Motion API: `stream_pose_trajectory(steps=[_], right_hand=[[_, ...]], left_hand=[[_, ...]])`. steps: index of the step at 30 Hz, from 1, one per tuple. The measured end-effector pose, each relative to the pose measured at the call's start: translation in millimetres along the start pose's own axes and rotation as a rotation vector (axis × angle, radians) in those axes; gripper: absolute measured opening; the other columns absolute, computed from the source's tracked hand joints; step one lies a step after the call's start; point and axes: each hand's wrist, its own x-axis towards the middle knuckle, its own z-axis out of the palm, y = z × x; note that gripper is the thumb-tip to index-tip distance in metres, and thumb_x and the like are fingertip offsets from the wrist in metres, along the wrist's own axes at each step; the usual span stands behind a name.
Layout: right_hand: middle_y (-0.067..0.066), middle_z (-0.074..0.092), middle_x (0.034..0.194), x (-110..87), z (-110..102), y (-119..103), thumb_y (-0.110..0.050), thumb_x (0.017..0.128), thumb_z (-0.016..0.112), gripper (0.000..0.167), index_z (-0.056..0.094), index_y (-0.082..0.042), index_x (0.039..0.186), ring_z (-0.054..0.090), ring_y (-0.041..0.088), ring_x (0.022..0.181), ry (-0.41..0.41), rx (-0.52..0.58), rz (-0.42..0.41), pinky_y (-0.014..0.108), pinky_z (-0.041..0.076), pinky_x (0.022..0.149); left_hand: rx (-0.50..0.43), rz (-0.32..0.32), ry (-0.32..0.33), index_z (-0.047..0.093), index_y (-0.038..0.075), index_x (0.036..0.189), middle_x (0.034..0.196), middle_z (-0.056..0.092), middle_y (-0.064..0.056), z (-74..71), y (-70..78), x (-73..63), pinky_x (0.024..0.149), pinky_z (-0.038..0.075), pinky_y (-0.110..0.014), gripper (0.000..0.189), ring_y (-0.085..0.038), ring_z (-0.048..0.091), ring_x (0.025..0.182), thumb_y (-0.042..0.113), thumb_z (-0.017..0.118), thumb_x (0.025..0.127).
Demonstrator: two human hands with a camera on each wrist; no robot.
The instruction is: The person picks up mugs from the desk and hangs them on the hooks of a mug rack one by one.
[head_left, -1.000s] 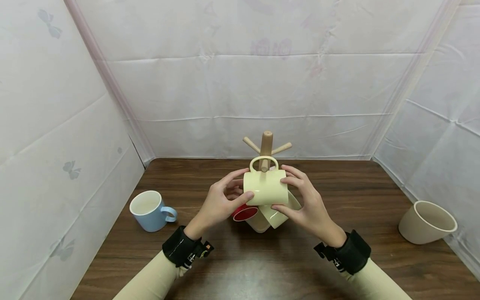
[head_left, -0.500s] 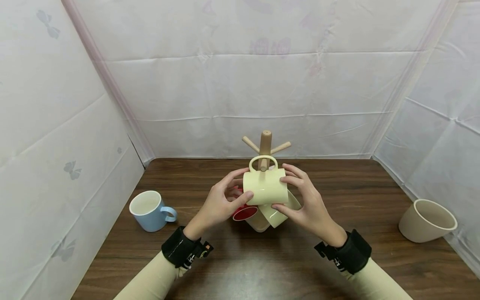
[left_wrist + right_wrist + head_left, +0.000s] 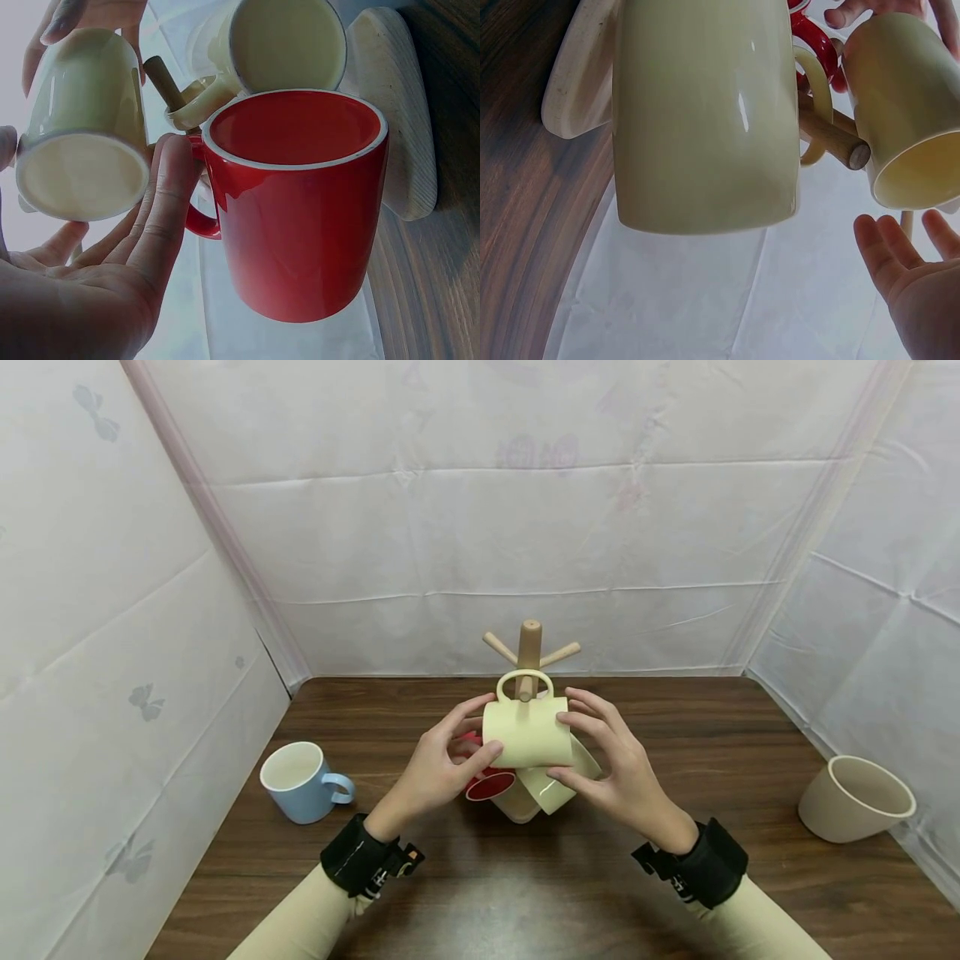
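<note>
A pale yellow mug [image 3: 527, 732] lies sideways high on a wooden mug tree [image 3: 529, 643], its handle upward, with a front peg's end showing inside the handle's loop. My left hand [image 3: 435, 768] holds its left end, thumb in front and fingers behind. My right hand [image 3: 618, 768] is spread around the other end; in the right wrist view a gap shows between these fingers [image 3: 881, 251] and the mug. Below, a red mug [image 3: 300, 217] and a second pale yellow mug [image 3: 705, 112] hang tilted from lower pegs, handles looped over them.
A light blue mug [image 3: 300, 785] stands upright on the dark wooden table [image 3: 360, 710] at the left. Far right is a beige cup [image 3: 840, 810] close to the white sheet wall [image 3: 877, 635]. Two upper pegs of the tree point back left and right.
The right hand's fingers have eased slightly away from the upper yellow mug. That mug has shifted a little left in view; the left hand keeps its hold.
</note>
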Motion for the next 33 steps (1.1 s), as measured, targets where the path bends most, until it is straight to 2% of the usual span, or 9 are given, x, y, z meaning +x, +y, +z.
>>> stream_pose_trajectory(steps=[7, 11, 14, 17, 20, 24, 27, 29, 33], right_hand=[[0.031, 0.05, 0.143, 0.3, 0.1, 3.1, -0.043, 0.094, 0.074, 0.06, 0.062, 0.003, 0.131, 0.055, 0.043, 0.125, 0.011, -0.001, -0.009, 0.03, 0.043, 0.111], [0.031, 0.052, 0.14, 1.6, -0.6, 4.1, -0.044, 0.097, 0.068, 0.061, 0.06, 0.005, 0.132, 0.055, 0.043, 0.126, 0.023, -0.013, -0.022, 0.03, 0.042, 0.111], [0.03, 0.054, 0.14, 2.9, -2.1, 5.1, -0.045, 0.102, 0.06, 0.062, 0.057, 0.007, 0.134, 0.057, 0.037, 0.126, 0.04, -0.026, -0.026, 0.028, 0.044, 0.108], [0.029, 0.055, 0.139, 5.6, -4.3, 6.8, -0.045, 0.105, 0.054, 0.061, 0.056, 0.008, 0.136, 0.058, 0.03, 0.125, 0.064, -0.029, -0.022, 0.025, 0.047, 0.103], [0.028, 0.056, 0.138, 9.8, -7.2, 9.8, -0.042, 0.106, 0.054, 0.059, 0.055, 0.008, 0.137, 0.058, 0.028, 0.126, 0.084, -0.008, -0.01, 0.026, 0.049, 0.1], [0.024, 0.058, 0.137, 16.1, -11.0, 16.2, -0.039, 0.106, 0.057, 0.056, 0.055, 0.006, 0.139, 0.061, 0.032, 0.121, 0.107, 0.016, 0.028, 0.035, 0.054, 0.094], [0.018, 0.06, 0.138, 21.0, -14.3, 21.6, -0.027, 0.106, 0.06, 0.046, 0.055, 0.002, 0.141, 0.064, 0.035, 0.114, 0.117, 0.013, 0.094, 0.039, 0.057, 0.09], [0.015, 0.06, 0.138, 24.3, -16.3, 25.1, -0.013, 0.104, 0.063, 0.042, 0.054, -0.001, 0.143, 0.065, 0.039, 0.11, 0.117, 0.007, 0.147, 0.036, 0.057, 0.089], [0.019, 0.062, 0.133, 33.7, -17.8, 27.5, 0.008, 0.096, 0.064, 0.05, 0.053, -0.001, 0.144, 0.067, 0.041, 0.105, 0.118, -0.018, 0.221, 0.027, 0.056, 0.088]], left_hand=[[-0.003, -0.008, 0.003, 0.043, 0.028, 0.156, 0.14, 0.06, -0.016, -1.6, 2.0, -0.7, 0.072, 0.063, -0.039, 0.061, -0.022, 0.075, 0.091, 0.019, 0.068, 0.1], [-0.016, -0.019, 0.01, 0.044, 0.027, 0.155, 0.14, 0.059, -0.017, -2.1, 2.6, -1.4, 0.067, 0.062, -0.045, 0.06, -0.032, 0.075, 0.085, 0.019, 0.068, 0.1], [-0.018, -0.023, 0.01, 0.045, 0.029, 0.154, 0.141, 0.059, -0.016, -2.3, 3.2, -2.0, 0.061, 0.061, -0.049, 0.059, -0.039, 0.073, 0.08, 0.019, 0.069, 0.1], [0.012, -0.008, 0.013, 0.046, 0.028, 0.154, 0.141, 0.059, -0.013, -2.7, 4.6, -1.6, 0.058, 0.06, -0.05, 0.059, -0.041, 0.072, 0.078, 0.02, 0.068, 0.1], [0.082, 0.022, 0.031, 0.047, 0.026, 0.153, 0.141, 0.061, -0.01, -3.5, 6.8, -0.6, 0.058, 0.06, -0.045, 0.057, -0.037, 0.071, 0.074, 0.021, 0.069, 0.1], [0.208, 0.071, 0.08, 0.051, 0.022, 0.151, 0.137, 0.064, -0.005, -5.4, 11.7, 0.5, 0.06, 0.059, -0.036, 0.055, -0.022, 0.069, 0.07, 0.026, 0.07, 0.099], [0.283, 0.114, 0.136, 0.054, 0.021, 0.148, 0.134, 0.066, -0.003, -7.5, 17.6, 2.2, 0.061, 0.058, -0.034, 0.053, -0.014, 0.067, 0.072, 0.029, 0.071, 0.098], [0.312, 0.145, 0.183, 0.056, 0.022, 0.146, 0.13, 0.067, -0.001, -8.5, 23.0, 4.3, 0.061, 0.057, -0.032, 0.051, -0.013, 0.065, 0.072, 0.03, 0.071, 0.098], [0.354, 0.23, 0.282, 0.062, 0.02, 0.14, 0.125, 0.069, -0.001, -8.6, 35.4, 12.9, 0.06, 0.054, -0.034, 0.044, -0.013, 0.064, 0.073, 0.026, 0.072, 0.097]])
